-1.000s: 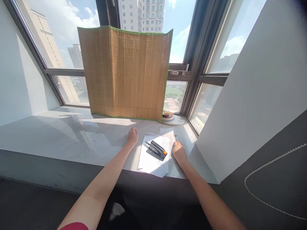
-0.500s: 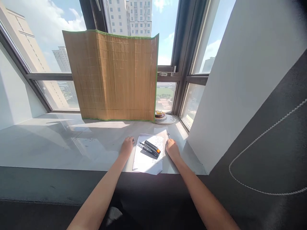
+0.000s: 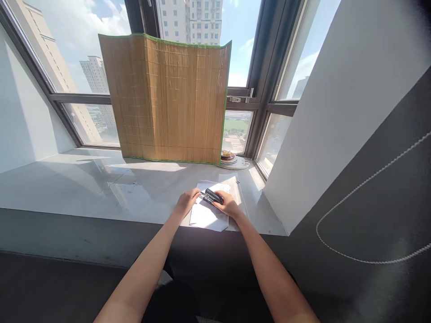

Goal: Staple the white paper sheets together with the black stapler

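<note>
A white sheet of paper with printed marks lies near the front edge of the sill. On it are a thick black tool, too small to name for sure, and a slim black pen just below. My right hand is closed around the right end of the thick black tool, thumb on the near side, covering its orange spot. At the left end of these items, my left hand pinches something small; its fingertips meet a thin dark tip. What exactly they hold is hidden.
Behind the paper, a bamboo mat with green edging stands against the window. Beside its lower right corner sit stacked plates. A clear sheet lies right of the paper. A slanted wall and beaded cord are at right.
Both hands have moved inward over the paper from its two sides. My right hand has taken hold of the thick black tool. The view has tilted and shifted slightly.
</note>
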